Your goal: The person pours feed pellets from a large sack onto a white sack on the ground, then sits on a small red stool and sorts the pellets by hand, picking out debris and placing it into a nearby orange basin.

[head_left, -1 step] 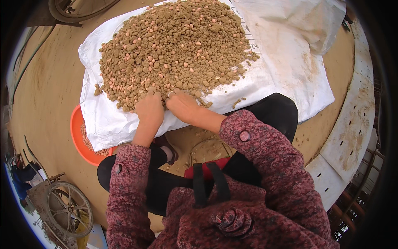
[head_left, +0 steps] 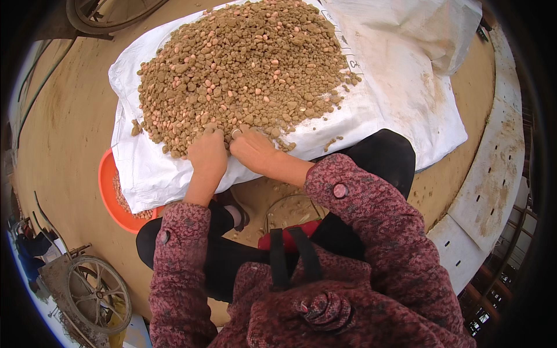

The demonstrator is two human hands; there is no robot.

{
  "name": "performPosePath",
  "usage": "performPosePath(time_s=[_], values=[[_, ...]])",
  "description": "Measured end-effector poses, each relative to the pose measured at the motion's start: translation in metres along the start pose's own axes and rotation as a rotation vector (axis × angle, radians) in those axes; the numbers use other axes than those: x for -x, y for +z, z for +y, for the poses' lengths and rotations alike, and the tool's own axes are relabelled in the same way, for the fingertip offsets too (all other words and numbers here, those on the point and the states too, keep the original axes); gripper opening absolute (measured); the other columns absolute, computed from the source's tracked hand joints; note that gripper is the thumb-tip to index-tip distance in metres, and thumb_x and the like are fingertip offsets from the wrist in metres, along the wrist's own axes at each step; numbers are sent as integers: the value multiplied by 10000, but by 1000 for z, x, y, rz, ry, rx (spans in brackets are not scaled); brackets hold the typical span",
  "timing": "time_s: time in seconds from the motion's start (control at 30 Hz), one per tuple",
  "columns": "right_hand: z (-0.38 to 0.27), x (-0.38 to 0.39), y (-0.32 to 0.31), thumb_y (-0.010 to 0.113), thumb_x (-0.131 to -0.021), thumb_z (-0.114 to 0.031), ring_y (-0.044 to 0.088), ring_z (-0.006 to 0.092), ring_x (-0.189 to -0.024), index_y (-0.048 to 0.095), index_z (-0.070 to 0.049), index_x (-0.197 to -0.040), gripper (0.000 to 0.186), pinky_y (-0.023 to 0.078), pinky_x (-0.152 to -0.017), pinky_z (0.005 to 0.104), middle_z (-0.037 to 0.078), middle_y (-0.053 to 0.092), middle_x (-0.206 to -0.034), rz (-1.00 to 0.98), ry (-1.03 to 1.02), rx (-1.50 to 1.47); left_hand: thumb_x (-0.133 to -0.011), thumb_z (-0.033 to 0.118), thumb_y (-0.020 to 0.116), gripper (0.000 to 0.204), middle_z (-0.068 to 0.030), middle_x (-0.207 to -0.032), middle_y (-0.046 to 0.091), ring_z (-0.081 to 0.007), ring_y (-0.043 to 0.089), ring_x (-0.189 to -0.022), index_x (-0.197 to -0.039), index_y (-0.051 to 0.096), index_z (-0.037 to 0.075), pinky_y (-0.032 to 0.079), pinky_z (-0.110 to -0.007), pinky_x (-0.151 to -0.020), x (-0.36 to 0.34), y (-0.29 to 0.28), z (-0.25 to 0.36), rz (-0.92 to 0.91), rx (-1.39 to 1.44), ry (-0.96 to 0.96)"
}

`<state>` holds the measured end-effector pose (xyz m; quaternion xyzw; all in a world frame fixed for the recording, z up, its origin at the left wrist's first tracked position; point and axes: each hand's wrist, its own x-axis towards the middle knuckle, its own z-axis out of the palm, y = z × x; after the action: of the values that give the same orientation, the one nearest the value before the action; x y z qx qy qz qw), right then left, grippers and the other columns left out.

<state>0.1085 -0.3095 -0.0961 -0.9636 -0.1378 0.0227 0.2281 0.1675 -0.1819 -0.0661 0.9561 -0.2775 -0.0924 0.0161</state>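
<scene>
A broad heap of brown soil clods (head_left: 232, 69) mixed with pink peanut kernels (head_left: 275, 73) lies on a white woven sheet (head_left: 371, 110). At the near edge of the heap, my left hand (head_left: 208, 155) has its fingers curled down among the clods. Close beside it, my right hand (head_left: 253, 152), with a ring on one finger, is also closed, fingertips at the heap's edge. What either hand pinches is hidden beneath the fingers. An orange basin (head_left: 105, 184) holding more pink kernels stands at the left, partly covered by the sheet's corner.
My knees, in black trousers, flank the sheet's near side. Something red (head_left: 272, 239) lies between my legs. A spoked cart wheel (head_left: 100, 294) stands at lower left, another wheel (head_left: 110, 20) at upper left. Pale perforated panels (head_left: 490, 191) run along the right.
</scene>
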Motion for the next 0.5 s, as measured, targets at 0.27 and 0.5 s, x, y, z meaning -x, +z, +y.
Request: performPosePath(time_s=[0.27,0.5], values=[[16,-1,-8,597,-762,-59,631,306,-792,687,-9,-758,103,496,-677,418,174,639,-782,93,-73,-131,-736,169,654,80,-86,-811,650,-318,644,-718,-732,661,90,484,-445,-596,-3,-2,-16,121,26,-43],[34,-13,-27,597,-753,-24,632,379,-740,672,26,-841,126,509,-695,423,233,636,-741,-105,366,-697,-772,176,654,111,-107,-805,662,-327,640,-707,-822,707,92,489,-427,-622,2,-11,-23,152,110,-104]])
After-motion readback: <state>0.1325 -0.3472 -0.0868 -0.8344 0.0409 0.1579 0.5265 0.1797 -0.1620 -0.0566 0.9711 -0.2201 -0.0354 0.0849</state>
